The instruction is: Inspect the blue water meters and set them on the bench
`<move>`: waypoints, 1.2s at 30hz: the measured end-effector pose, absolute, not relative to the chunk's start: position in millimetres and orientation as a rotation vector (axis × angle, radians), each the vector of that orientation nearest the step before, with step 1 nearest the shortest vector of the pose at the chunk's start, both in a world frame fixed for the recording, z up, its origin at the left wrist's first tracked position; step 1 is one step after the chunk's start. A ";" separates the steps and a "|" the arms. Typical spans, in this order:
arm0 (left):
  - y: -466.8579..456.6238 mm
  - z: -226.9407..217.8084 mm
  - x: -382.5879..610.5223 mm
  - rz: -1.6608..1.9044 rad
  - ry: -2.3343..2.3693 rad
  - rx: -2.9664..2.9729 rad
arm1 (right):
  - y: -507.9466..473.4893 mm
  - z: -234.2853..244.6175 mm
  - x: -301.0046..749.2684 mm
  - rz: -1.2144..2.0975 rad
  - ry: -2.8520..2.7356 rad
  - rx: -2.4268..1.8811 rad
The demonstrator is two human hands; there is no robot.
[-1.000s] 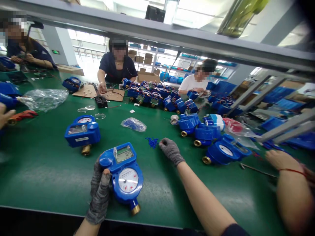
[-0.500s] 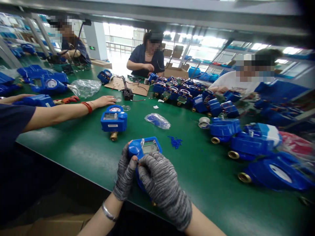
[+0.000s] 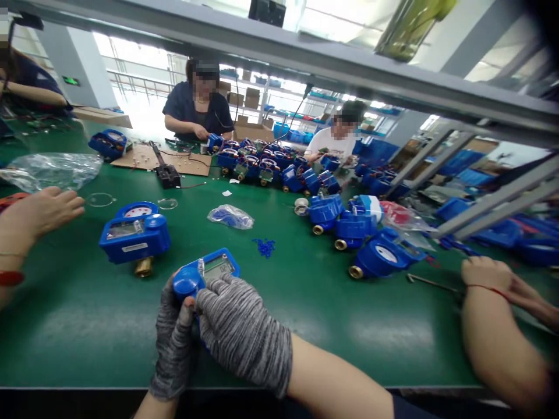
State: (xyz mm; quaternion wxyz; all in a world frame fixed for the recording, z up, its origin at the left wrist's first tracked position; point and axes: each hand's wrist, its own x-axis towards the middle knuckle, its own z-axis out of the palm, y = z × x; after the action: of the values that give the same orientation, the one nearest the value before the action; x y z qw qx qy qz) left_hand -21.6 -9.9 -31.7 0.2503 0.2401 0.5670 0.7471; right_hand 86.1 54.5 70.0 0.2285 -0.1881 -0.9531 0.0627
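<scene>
A blue water meter (image 3: 187,281) with a small display and a round raised cap is held at the table's near side, tilted toward me. My left hand (image 3: 172,343), in a grey fingerless glove, wraps around its left side, thumb beside the cap. Gloved alike, my right hand (image 3: 244,331) presses its curled fingers together against the meter's near face, just below the display. Whatever those fingertips pinch is hidden, as is most of the meter's lower body. Beyond it, to the left, another blue water meter (image 3: 135,238) stands with its brass fitting toward me.
Small blue parts (image 3: 264,247) lie in a pile near a plastic bag of blue parts (image 3: 230,216). Several meters (image 3: 379,256) line the right. A co-worker's hand (image 3: 48,212) rests at left; another's forearm (image 3: 493,308) is at right by a metal rod (image 3: 432,283).
My view has swung right, bringing a co-worker's arms at the right into sight. Both my hands keep their hold at the meter. The left co-worker's hand remains near the clear rings.
</scene>
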 end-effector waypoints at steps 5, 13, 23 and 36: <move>-15.5 -31.6 -19.8 2.024 1.497 0.615 | 53.4 66.5 96.7 0.160 -2.665 -0.319; -19.2 -23.7 -15.7 1.969 1.530 0.573 | 43.6 60.9 106.3 0.056 -2.658 -0.344; -5.0 14.5 -32.7 1.703 1.422 0.654 | 153.8 36.1 162.3 0.630 -2.087 -1.002; -10.7 17.0 -10.3 1.683 1.404 0.452 | 248.6 -29.7 179.1 0.387 -2.357 -1.505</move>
State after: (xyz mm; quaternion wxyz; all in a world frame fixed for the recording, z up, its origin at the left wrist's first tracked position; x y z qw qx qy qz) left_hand -10.3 -10.7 17.0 0.4366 0.1818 0.5645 0.6765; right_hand 179.1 248.6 -29.7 0.1588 -0.5263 -0.8243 0.1354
